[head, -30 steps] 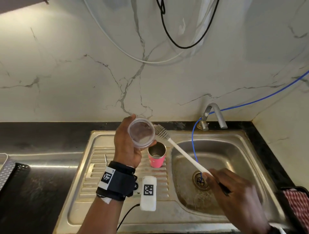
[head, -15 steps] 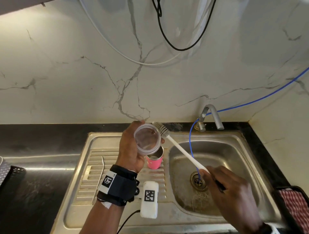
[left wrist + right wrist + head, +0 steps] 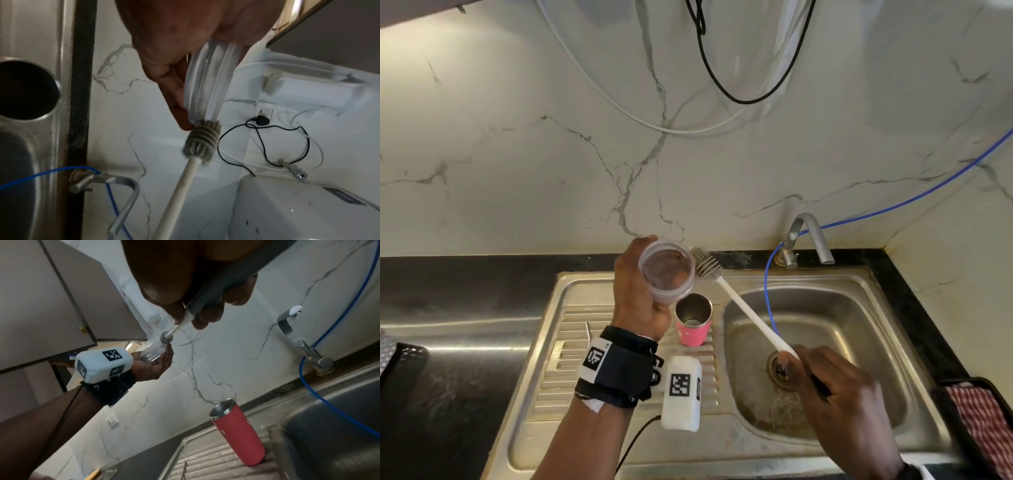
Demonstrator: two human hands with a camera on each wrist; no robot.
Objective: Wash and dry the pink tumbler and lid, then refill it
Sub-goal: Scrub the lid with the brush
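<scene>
Left hand (image 3: 635, 291) raised over the drainboard, grip curled round the clear lid (image 3: 667, 271), thumb on one side of the rim and fingers (image 3: 176, 91) on the other, open side tilted toward the head camera. Right hand (image 3: 839, 387) lower and over the sink (image 3: 893, 308) basin, grip wrapped tight round the dark end of the bottle brush (image 3: 743, 305), white shaft running up and away from that grip toward the lid. Grey bristle head (image 3: 202, 139) touching the lid's outer rim, right at the left fingertips, not inside the lid. Pink tumbler (image 3: 694, 323) standing upright and open-mouthed on the ribbed drainboard, just below the left grip, held by neither hand, steel interior showing. Beyond the right grip, a bent steel tap (image 3: 808, 240) at the back of the sink, with a thin blue hose (image 3: 768, 294) dropping from it down toward the drain. Black counter (image 3: 465, 284) to the outside of the left grip, marble wall behind both. Red checked cloth (image 3: 986, 421) in a dark tray on the outer side of the right grip. White tagged block (image 3: 681, 394) strapped under the left wrist.
</scene>
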